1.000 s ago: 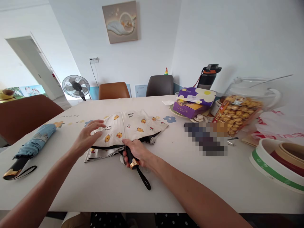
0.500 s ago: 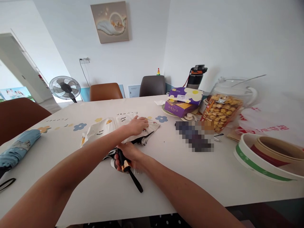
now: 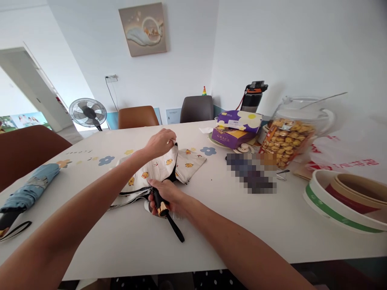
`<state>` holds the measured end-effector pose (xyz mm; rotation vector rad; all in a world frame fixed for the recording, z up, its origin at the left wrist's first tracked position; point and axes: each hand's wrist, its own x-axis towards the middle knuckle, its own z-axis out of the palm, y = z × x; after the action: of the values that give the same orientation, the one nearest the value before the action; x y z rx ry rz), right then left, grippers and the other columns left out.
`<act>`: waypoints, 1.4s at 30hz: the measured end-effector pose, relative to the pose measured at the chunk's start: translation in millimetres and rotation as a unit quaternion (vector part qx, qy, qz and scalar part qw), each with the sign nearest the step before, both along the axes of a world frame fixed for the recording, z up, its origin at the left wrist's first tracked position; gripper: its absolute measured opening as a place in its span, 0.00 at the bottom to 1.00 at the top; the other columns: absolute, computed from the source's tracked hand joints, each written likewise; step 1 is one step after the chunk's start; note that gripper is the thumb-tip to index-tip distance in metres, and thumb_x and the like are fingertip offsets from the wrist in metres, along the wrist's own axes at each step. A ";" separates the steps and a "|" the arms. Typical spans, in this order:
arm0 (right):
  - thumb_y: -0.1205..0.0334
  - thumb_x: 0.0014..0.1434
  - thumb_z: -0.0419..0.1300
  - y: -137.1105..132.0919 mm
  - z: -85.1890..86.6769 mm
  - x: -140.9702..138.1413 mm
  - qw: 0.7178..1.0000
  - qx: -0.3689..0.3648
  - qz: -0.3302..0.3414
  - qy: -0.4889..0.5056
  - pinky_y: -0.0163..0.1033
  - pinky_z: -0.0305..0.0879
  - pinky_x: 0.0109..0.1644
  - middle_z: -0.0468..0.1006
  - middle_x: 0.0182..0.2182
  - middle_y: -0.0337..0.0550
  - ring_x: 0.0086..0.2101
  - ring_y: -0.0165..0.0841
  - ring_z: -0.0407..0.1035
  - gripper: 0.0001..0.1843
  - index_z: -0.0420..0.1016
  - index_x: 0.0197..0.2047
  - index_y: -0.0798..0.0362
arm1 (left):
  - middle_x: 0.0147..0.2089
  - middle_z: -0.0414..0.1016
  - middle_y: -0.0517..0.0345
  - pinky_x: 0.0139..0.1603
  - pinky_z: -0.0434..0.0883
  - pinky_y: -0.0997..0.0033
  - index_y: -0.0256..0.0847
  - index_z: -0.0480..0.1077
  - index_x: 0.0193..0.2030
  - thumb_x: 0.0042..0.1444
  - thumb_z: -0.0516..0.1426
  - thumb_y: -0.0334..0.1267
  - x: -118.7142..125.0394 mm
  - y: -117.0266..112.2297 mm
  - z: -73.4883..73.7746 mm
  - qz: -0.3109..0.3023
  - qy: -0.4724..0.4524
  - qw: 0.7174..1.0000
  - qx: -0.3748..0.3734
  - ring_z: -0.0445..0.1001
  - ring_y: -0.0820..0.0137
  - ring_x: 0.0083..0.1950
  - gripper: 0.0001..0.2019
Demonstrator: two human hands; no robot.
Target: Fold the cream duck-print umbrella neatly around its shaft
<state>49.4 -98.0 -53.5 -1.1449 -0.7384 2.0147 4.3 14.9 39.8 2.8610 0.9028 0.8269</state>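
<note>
A folding umbrella (image 3: 151,173) with cream fabric and small yellow duck prints lies loosely collapsed on the table. My right hand (image 3: 167,195) is closed around its black handle, which has a gold band and a black strap hanging toward me. Farther away, my left hand (image 3: 163,141) pinches the edge of one fabric panel and holds it up off the table. Other panels spread out to the right and left of the hands. My left forearm covers part of the fabric, and a pale item beneath the handle is mostly hidden.
A folded blue umbrella (image 3: 32,187) lies at left. On the right are purple boxes (image 3: 232,137), a black bottle (image 3: 253,96), a large jug of wrapped snacks (image 3: 287,139), a pixelated patch, a plastic bag (image 3: 347,153) and nested paper bowls (image 3: 335,205). Chairs stand around the table (image 3: 121,249).
My left hand has gone from lying spread on the fabric to pinching a panel edge and lifting it. The panels have shifted, showing more duck prints. My right hand keeps the handle.
</note>
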 end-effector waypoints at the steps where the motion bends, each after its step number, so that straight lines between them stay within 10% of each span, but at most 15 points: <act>1: 0.47 0.59 0.53 -0.5 1.6 -0.1 1.000 -0.006 0.001 -0.006 0.33 0.67 0.16 0.69 0.15 0.43 0.15 0.29 0.66 0.23 0.65 0.24 0.59 | 0.41 0.75 0.56 0.41 0.66 0.67 0.40 0.70 0.32 0.48 0.47 0.27 -9.1 -1.8 5.2 0.014 -0.032 0.999 -0.017 0.69 0.66 0.45 0.11; 6: 0.48 0.60 0.52 -4.2 9.4 -1.2 0.999 -0.029 -0.008 -0.019 0.36 0.66 0.14 0.69 0.14 0.43 0.13 0.30 0.64 0.22 0.65 0.27 0.60 | 0.33 0.73 0.58 0.34 0.68 0.71 0.38 0.70 0.31 0.46 0.48 0.27 -67.9 -11.8 16.7 0.060 -0.222 0.968 -0.104 0.71 0.72 0.32 0.11; 11: 0.57 0.57 0.58 -5.4 9.9 -2.2 0.999 -0.009 -0.030 0.018 0.38 0.67 0.15 0.73 0.20 0.43 0.15 0.30 0.66 0.13 0.63 0.32 0.58 | 0.28 0.72 0.61 0.41 0.70 0.69 0.38 0.70 0.28 0.45 0.55 0.32 -129.3 -12.6 -11.2 0.138 -0.378 0.896 -0.188 0.72 0.72 0.34 0.03; 21: 0.66 0.53 0.59 -5.4 12.7 2.1 0.998 -0.018 -0.025 0.053 0.32 0.63 0.16 0.73 0.24 0.42 0.17 0.26 0.63 0.05 0.65 0.32 0.57 | 0.31 0.74 0.59 0.42 0.65 0.70 0.42 0.71 0.25 0.45 0.56 0.37 -175.4 -29.3 -59.0 0.182 -0.310 0.896 -0.261 0.70 0.67 0.38 0.04; 30: 0.32 0.52 0.47 -4.5 19.0 7.0 0.994 -0.039 -0.025 0.100 0.35 0.61 0.16 0.72 0.25 0.46 0.17 0.29 0.62 0.32 0.64 0.36 0.56 | 0.20 0.65 0.62 0.32 0.65 0.75 0.39 0.70 0.18 0.32 0.57 0.28 -181.0 -20.5 -74.5 0.103 -0.551 0.753 -0.344 0.63 0.75 0.27 0.04; 42: 0.57 0.59 0.55 -7.1 18.5 2.1 0.999 0.029 -0.040 -0.011 0.32 0.62 0.15 0.71 0.21 0.40 0.16 0.26 0.62 0.11 0.61 0.31 0.56 | 0.26 0.70 0.57 0.39 0.67 0.69 0.40 0.68 0.18 0.37 0.57 0.32 -197.2 -28.4 -73.3 0.091 -0.451 0.815 -0.353 0.69 0.68 0.36 0.02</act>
<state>51.4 -105.1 -35.0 -1.1453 -0.7460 1.9052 -192.9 -13.5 -33.5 1.4817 1.0097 1.3146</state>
